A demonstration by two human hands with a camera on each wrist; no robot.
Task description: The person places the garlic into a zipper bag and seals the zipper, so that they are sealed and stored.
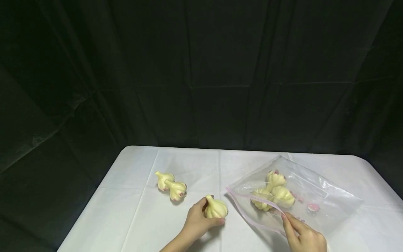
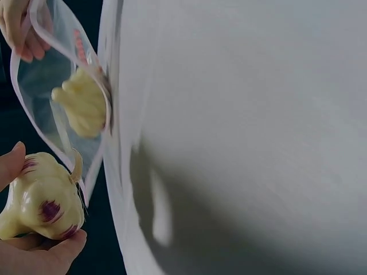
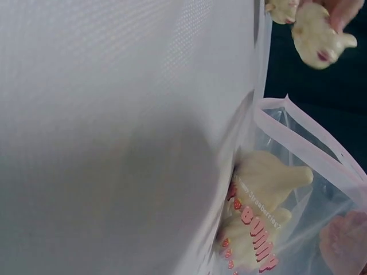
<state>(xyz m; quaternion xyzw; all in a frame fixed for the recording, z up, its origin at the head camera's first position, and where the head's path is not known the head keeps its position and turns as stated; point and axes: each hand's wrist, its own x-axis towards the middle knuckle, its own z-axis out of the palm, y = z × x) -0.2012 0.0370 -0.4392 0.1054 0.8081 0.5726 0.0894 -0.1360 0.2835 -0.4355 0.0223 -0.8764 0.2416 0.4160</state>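
My left hand [image 1: 199,218] grips a pale yellow garlic bulb [image 1: 216,208] between thumb and fingers, left of the bag's mouth. Purple streaks mark that bulb [image 2: 49,197] in the left wrist view. With thumb and fingertips my right hand [image 1: 303,234] pinches the pink-edged rim of a clear zip bag [image 1: 333,199], and the mouth gapes toward the left hand. Several garlic bulbs [image 1: 283,196] lie inside the bag. Pink lettering [image 3: 258,238] is printed on its film, seen in the right wrist view.
Two more garlic bulbs [image 1: 177,190] lie touching each other on the left part of the white-covered table [image 1: 138,203]. Behind the table's far edge hangs a black cloth [image 1: 201,77].
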